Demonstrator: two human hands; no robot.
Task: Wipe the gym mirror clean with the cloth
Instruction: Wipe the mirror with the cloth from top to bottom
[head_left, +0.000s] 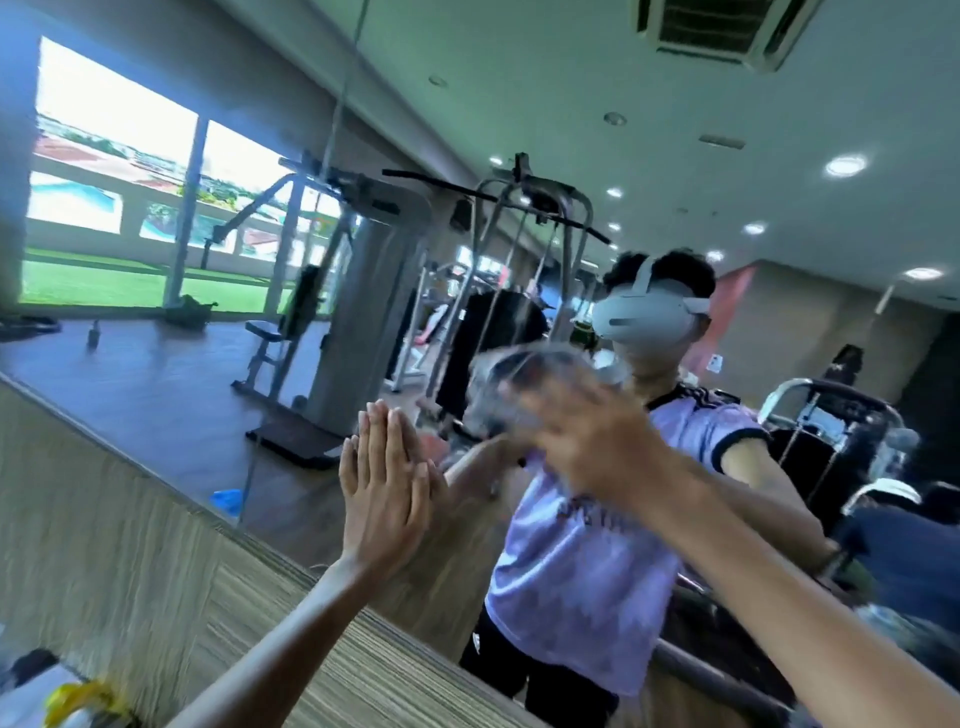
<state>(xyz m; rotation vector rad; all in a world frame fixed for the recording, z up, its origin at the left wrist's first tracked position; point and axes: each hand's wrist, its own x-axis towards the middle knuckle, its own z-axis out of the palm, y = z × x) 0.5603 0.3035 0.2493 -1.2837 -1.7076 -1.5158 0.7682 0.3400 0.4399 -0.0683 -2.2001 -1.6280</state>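
the mirror (156, 364) sits above a panelled wall (130, 545). the left hand (384, 493) lies flat on the glass, near the mirror's lower edge. to its right and slightly higher, the right hand (587, 447) covers the cloth (519, 384), which lies against the glass.

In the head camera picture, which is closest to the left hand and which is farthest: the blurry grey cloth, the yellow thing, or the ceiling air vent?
1. Blurry grey cloth, just up and right of the left hand.
2. Yellow thing, down in the bottom-left corner.
3. Ceiling air vent, top right, farthest.
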